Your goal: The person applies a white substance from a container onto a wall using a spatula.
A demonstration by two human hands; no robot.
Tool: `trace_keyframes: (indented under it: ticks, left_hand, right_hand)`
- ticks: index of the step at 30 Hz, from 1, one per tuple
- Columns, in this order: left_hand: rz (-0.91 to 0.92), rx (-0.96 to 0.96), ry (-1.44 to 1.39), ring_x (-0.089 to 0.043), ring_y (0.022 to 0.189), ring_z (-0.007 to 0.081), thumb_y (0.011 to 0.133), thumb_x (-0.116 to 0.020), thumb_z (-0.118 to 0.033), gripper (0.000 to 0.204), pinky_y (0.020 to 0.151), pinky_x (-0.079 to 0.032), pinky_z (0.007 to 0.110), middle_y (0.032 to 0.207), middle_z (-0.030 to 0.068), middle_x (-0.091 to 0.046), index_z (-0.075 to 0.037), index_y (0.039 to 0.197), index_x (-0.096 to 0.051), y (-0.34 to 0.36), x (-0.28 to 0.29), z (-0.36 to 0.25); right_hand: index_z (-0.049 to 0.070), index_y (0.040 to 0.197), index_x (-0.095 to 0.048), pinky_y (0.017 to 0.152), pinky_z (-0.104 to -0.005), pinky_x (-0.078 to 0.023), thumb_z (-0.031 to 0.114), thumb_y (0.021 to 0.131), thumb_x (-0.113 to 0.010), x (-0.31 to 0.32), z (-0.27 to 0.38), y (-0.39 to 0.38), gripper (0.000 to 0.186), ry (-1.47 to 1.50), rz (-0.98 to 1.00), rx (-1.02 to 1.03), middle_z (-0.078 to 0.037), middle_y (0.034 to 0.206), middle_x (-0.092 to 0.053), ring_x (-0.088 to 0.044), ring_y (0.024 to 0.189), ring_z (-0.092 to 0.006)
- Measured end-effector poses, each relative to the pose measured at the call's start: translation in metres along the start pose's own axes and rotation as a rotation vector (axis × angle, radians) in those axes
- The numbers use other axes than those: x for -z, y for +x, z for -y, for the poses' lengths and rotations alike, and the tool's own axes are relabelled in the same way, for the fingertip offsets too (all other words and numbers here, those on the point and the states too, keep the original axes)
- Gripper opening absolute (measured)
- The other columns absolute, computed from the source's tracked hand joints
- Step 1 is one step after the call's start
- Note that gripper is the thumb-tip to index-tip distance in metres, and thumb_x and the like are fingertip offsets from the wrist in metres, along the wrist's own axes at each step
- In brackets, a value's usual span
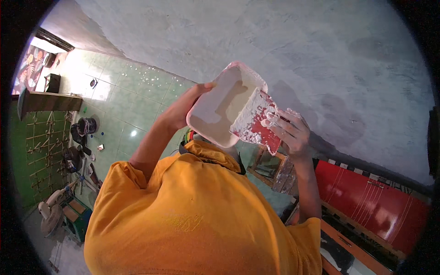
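Note:
My left hand (183, 103) grips the left side of a pink-rimmed rectangular tub (208, 105) whose pale inside holds some creamy white mixture. My right hand (293, 130) grips a red flat scraper (263, 128) thickly smeared with white paste, held at the tub's right edge. White paste coats several of the fingers of my right hand. The scraper partly covers that side of the tub.
A pale plastered wall (330, 55) is ahead. Green floor tiles (126, 110) have white spatters. A bucket (87, 126), fan (48, 213) and clutter lie at left. A paint-stained wooden stool (282, 176) and red cabinet (366, 201) are at right.

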State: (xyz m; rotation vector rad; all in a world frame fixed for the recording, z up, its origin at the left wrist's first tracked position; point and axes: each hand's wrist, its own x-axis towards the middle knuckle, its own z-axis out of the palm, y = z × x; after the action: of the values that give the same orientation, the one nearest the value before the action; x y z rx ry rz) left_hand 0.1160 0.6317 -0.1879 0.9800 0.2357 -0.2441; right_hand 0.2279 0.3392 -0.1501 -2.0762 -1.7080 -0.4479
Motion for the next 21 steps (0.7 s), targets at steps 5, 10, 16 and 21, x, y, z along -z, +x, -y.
trace_keyframes:
  ticks: [5,10,16,21]
  left_hand:
    - [0.025,-0.031,0.192,-0.065,0.099,0.0173,0.098,-0.041,-0.038,0.052,0.085,-0.053,0.032,0.114,0.0102,-0.065,0.000,0.130,-0.056,0.004,0.018,0.004]
    - [-0.012,-0.012,0.138,-0.064,0.104,0.0179,0.098,-0.037,-0.036,0.051,0.087,-0.052,0.031,0.116,0.0099,-0.065,-0.001,0.130,-0.056,0.004,0.018,0.003]
    - [-0.116,0.042,0.014,-0.063,0.106,0.0196,0.097,-0.042,-0.040,0.056,0.089,-0.051,0.032,0.120,0.0138,-0.063,0.000,0.135,-0.051,0.002,0.018,-0.016]
    - [-0.177,0.001,0.218,-0.062,0.106,0.0233,0.092,-0.054,-0.044,0.066,0.091,-0.050,0.032,0.120,0.0166,-0.062,0.003,0.138,-0.049,0.003,0.009,-0.012]
  right_hand:
    - [0.012,0.094,-0.075,0.097,-0.0454,-0.054,0.015,0.082,-0.068,0.010,0.002,-0.006,0.014,0.001,0.129,-0.039,-0.004,0.105,-0.071,-0.065,0.113,-0.0243]
    - [0.011,0.095,-0.075,0.097,-0.0460,-0.055,0.020,0.082,-0.070,0.012,-0.010,-0.024,0.016,-0.022,0.147,-0.018,-0.006,0.106,-0.072,-0.066,0.110,-0.0255]
    - [0.003,0.102,-0.070,0.092,-0.0429,-0.054,0.007,0.083,-0.069,0.002,-0.010,-0.034,0.020,0.067,-0.008,-0.278,-0.012,0.105,-0.072,-0.069,0.103,-0.0328]
    - [0.001,0.112,-0.067,0.085,-0.0328,-0.053,0.005,0.091,-0.064,0.008,-0.005,-0.025,0.021,0.297,-0.278,-0.841,-0.010,0.101,-0.072,-0.068,0.094,-0.0175]
